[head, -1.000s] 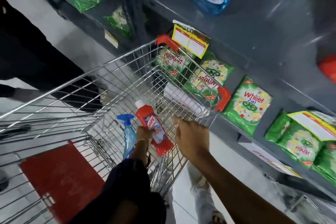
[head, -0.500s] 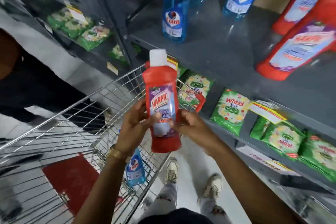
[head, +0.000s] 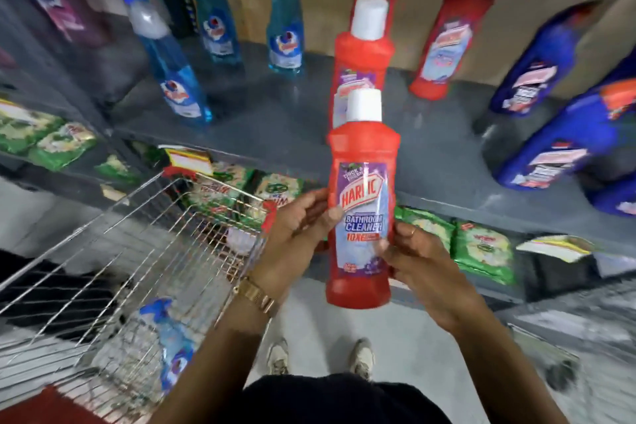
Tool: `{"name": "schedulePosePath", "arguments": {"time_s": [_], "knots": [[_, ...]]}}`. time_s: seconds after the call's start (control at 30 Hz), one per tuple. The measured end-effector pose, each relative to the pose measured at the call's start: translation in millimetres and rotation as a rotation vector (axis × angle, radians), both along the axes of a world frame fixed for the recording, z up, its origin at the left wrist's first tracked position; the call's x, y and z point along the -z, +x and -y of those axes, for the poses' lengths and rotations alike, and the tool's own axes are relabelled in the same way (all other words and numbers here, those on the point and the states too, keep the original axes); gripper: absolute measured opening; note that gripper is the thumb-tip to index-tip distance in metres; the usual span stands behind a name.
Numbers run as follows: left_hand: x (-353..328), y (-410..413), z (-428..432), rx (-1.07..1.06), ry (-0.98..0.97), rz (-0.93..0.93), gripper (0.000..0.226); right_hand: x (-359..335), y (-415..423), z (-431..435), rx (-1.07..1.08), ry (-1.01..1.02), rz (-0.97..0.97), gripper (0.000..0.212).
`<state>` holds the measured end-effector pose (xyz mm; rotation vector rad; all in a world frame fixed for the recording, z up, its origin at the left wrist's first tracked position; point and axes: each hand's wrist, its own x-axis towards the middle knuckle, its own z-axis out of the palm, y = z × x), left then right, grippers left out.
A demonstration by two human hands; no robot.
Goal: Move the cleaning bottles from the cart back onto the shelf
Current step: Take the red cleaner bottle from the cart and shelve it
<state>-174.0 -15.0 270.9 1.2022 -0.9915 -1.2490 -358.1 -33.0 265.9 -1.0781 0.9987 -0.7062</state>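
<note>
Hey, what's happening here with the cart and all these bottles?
A person is putting cleaning bottles from a shopping cart back on a store shelf. Both the left hand and the right hand hold a red Harpic bathroom cleaner bottle upright in front of the shelf, not yet set down. Similar red bottles already stand there. A blue spray bottle lies in the cart.

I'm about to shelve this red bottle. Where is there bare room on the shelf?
Bare grey shelf lies between the front blue spray bottle and the standing red white-capped bottle; also right of that, before the dark blue bottles. Crowded along the back wall.
</note>
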Motion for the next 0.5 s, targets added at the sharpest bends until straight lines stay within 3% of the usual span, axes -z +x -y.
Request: {"name": "schedulePosePath", "arguments": {"time_s": [0.13,0.3,0.5], "knots": [[2,-39,34,0.062,-0.042,-0.019,0.024,4,-35,23,0.088,-0.107,0.056,0.033],[-3,-75,98,0.081,-0.197,0.085,0.033,5,-61,83,0.184,-0.339,0.019,0.030],[3,-110,157,0.078,-0.262,0.122,0.029,20,-76,142,0.287,-0.425,0.002,0.033]]}}
